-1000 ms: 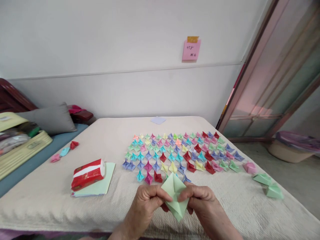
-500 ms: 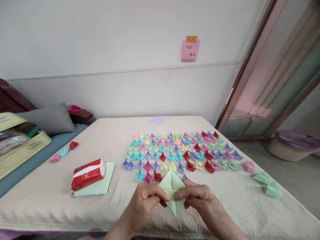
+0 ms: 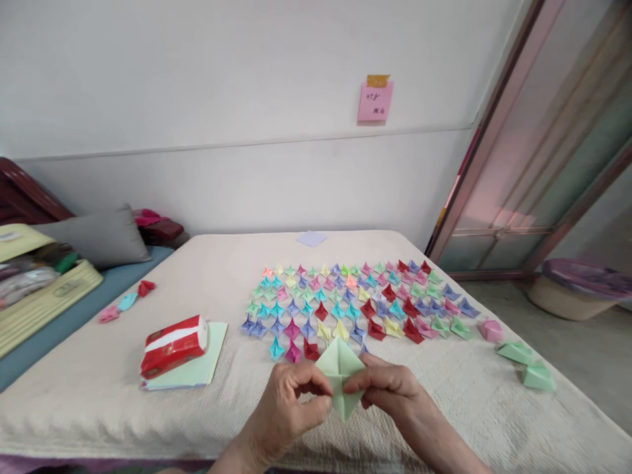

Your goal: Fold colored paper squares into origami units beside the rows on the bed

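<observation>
A pale green square of folded origami paper (image 3: 340,368) is held up in front of me, one corner pointing up, with creases crossing at its middle. My right hand (image 3: 392,385) grips its right side between thumb and fingers. At the left edge, my left hand (image 3: 296,398) has thumb and forefinger pinched together on the paper, leaving a round gap behind the fingertips. Just beyond the sheet lie small folded paper boats in many colours, such as a dark red one (image 3: 311,349) and a magenta one (image 3: 293,350), partly hidden by the paper and hands.
Rows of folded papers (image 3: 340,309) cover the cloth-topped surface (image 3: 222,263). On the left, a red tissue pack (image 3: 175,345) rests on a stack of paper (image 3: 217,349). Green folded pieces (image 3: 538,375) lie right, a lilac sheet (image 3: 311,238) at the back.
My left thumb has shifted from the paper's face to its left edge, opening a gap between thumb and forefinger. The right hand keeps its hold.
</observation>
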Tool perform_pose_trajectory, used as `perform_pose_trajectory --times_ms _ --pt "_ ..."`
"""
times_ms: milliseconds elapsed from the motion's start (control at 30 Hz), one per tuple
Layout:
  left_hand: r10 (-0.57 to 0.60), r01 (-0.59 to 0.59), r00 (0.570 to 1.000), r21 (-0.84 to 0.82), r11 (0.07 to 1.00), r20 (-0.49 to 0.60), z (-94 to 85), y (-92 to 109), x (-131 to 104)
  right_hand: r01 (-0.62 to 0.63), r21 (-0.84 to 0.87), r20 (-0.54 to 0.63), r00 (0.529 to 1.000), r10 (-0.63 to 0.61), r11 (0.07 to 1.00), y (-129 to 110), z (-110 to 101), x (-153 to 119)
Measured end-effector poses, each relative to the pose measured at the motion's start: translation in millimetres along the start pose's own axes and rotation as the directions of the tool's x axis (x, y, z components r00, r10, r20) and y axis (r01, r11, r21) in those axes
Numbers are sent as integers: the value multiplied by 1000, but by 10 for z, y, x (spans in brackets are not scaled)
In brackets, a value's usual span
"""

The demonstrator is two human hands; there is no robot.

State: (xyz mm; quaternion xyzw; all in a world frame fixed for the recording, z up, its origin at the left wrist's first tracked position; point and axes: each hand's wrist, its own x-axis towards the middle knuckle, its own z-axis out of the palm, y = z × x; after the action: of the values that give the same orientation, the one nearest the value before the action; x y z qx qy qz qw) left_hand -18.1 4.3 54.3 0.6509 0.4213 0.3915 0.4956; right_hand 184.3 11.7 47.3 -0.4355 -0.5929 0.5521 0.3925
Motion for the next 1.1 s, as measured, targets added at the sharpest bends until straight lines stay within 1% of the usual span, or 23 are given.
perform_pose_trajectory --times_ms 100,167,233,300,367,467,500,533,633,733,833,900,1000,1100 --pt "-55 50 997 -81 995 -60 102 -113 33 -8 -13 -30 1000 7 1000 8 16 23" --pt "-64 51 994 -138 989 -92 166 -189 50 -17 -5 -51 999 17 1000 14 33 38" --pt "-71 50 992 -190 980 -105 203 -242 62 -16 6 -57 998 17 1000 14 48 45" --pt "-77 51 990 -217 975 -117 205 -266 72 11 22 -50 999 -10 1000 -2 58 38" --pt "-78 47 987 -213 976 -138 182 -269 82 28 105 -77 997 -20 994 -41 63 21" --pt "-65 34 986 -191 981 -157 146 -264 91 16 304 -141 990 29 952 -103 70 -1" --pt "-59 29 987 -193 981 -152 142 -263 89 -1 335 -136 990 49 942 -111 74 -1" --pt "-52 23 989 -200 980 -141 143 -263 85 -24 331 -111 992 64 943 -106 77 5" --pt "-31 10 995 -222 975 -91 165 -264 67 -103 245 -31 993 114 964 -26 83 45" --pt "-24 8 997 -227 974 -67 175 -261 57 -128 241 -50 988 144 962 64 72 80" --pt "-35 22 998 -225 974 -55 161 -248 59 -136 240 -70 985 157 961 60 48 80" --pt "-36 25 998 -213 977 -47 154 -234 58 -123 272 -49 989 141 954 14 43 70" --pt "-22 17 999 -160 987 -31 170 -215 47 -105 370 11 994 109 923 -36 78 61" --pt "29 -32 998 -68 997 -48 213 -216 36 -150 408 14 987 158 901 -8 144 69"
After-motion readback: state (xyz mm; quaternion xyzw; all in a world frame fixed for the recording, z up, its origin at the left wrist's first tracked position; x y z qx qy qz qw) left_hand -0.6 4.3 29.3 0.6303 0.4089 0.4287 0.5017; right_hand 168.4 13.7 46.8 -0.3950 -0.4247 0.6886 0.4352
